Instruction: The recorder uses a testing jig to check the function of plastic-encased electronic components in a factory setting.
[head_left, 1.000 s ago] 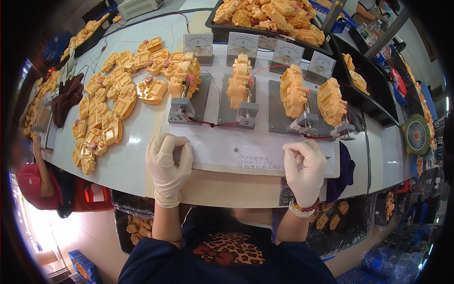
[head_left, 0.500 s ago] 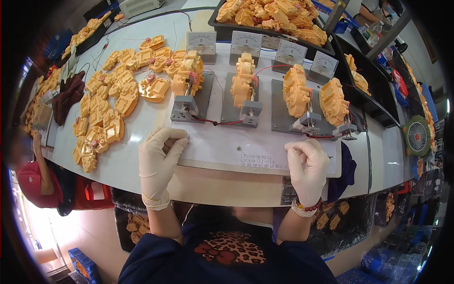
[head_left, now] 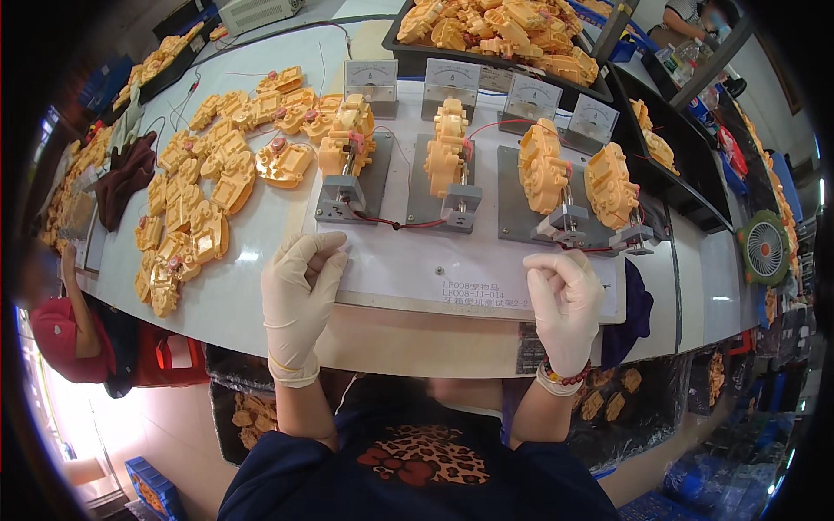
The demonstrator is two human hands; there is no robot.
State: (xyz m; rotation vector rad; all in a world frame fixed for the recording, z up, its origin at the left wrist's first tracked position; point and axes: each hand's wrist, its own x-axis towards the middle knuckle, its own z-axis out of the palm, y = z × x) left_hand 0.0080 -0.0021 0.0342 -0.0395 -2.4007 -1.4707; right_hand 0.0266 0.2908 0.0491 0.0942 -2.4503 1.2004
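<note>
Just changed: the left hand (head_left: 300,304) has shifted slightly leftward against the white board (head_left: 391,260); the four yellow housings (head_left: 447,143) did not move, so the work seems paused.
Left hand: over the board's left front edge, half curled, thumb apart, nothing seen inside; touching I cannot tell.
Right hand (head_left: 566,308): over the board's right front, loosely curled, seemingly holding nothing.
Housings: in grey stands (head_left: 421,200) on the board.

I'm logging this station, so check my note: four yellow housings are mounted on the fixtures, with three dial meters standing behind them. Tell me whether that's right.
The meter count is wrong: the head view shows four dial meters standing behind them, not three. The four yellow housings mounted on the fixtures stand as noted.
</note>
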